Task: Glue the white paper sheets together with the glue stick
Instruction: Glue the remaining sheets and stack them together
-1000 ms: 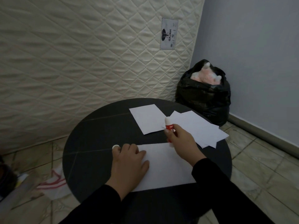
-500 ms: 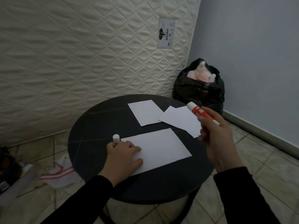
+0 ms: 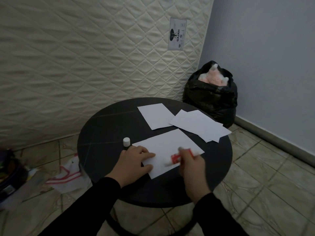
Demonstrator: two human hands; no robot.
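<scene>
The right hand (image 3: 190, 165), gripping the glue stick (image 3: 175, 159), has come back down onto the sheet (image 3: 163, 147) near the worktop's (image 3: 102, 126) front edge; the left hand (image 3: 134, 159) presses it flat. More gluing looks likely.

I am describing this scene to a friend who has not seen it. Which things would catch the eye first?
First, the two hands over the white sheet on the round black table: the left hand presses it flat and the right hand holds the red glue stick on it. Behind stands a quilted mattress, and a black bag sits in the corner.
</scene>
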